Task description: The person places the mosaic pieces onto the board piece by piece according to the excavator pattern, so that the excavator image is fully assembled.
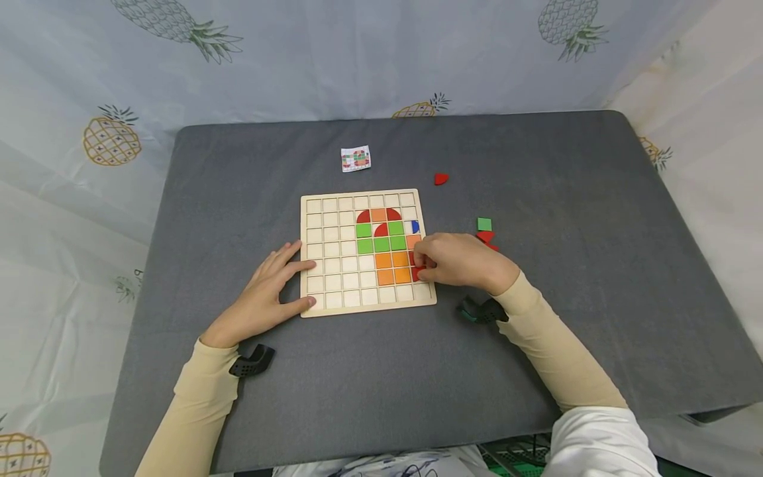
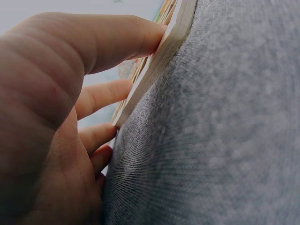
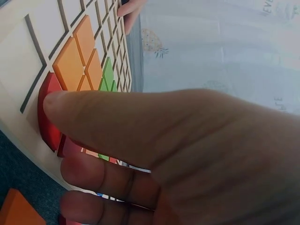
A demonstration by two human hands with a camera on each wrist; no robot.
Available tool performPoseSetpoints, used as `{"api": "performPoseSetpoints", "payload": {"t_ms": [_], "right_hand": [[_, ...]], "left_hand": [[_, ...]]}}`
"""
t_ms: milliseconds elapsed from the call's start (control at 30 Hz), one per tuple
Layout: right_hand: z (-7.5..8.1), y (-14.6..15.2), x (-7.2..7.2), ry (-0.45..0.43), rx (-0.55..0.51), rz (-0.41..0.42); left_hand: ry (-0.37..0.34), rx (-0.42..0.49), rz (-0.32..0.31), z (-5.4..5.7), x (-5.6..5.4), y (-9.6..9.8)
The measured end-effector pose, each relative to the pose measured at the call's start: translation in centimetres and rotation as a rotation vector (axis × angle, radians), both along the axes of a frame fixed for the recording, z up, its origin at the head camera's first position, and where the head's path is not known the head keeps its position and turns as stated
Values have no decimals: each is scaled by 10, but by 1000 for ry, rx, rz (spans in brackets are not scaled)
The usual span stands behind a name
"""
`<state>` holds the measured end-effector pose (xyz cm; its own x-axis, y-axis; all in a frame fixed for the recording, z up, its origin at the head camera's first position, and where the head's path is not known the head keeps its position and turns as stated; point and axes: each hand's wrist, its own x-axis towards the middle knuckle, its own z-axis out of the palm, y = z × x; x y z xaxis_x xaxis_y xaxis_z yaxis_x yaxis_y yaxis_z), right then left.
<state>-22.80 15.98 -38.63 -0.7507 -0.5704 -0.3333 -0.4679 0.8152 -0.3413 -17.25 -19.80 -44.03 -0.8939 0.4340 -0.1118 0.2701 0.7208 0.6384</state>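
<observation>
A pale wooden grid board (image 1: 332,283) lies on the table, partly filled with red, green and orange tiles and one blue tile (image 1: 415,226). My left hand (image 1: 262,295) rests spread at its left side, with thumb and fingertips touching the edge; in the left wrist view the thumb (image 2: 126,37) lies against the rim. At the right border, my right hand (image 1: 459,260) has bent fingers and holds a curved red tile (image 3: 48,110) at its cell. The thumb tip is on that tile in the right wrist view. The index fingertip's contact is hidden there.
Right of the board lie a loose green square (image 1: 485,224) and red tiles (image 1: 485,236), partly hidden by the right hand. Another red tile (image 1: 441,179) sits behind the board's right corner. A small printed card (image 1: 356,159) lies farther back on the grey table (image 1: 250,172).
</observation>
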Motion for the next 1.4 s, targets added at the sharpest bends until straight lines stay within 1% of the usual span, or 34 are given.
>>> {"api": "performPoseSetpoints", "payload": {"t_ms": [167,267,400,500,733,867,1000,1200,1267,1400], "right_hand": [[1,1,-2,-8,-11,-3],[2,4,-3,-9,-32,-20],[4,7,-5,16,-66,-39],[4,9,-6,42,-71,-30],[0,7,-6,19,-74,-29],[-4,4,-5,33,-81,-21],[-3,4,-5,46,-87,-30],[3,12,-12,89,-124,-84],[5,17,-16,104,-139,-112],[7,31,-29,97,-161,-187]], "left_hand": [[0,0,0,0,0,-1],[-3,0,-2,0,0,-1],[-5,6,-5,1,0,-2],[-4,8,-7,0,0,-2],[5,7,-5,0,0,-1],[14,5,-7,0,0,-1],[13,5,-4,0,1,-1],[14,3,-5,0,1,-1],[16,4,-6,0,1,-1],[15,10,-12,0,2,-1]]}}
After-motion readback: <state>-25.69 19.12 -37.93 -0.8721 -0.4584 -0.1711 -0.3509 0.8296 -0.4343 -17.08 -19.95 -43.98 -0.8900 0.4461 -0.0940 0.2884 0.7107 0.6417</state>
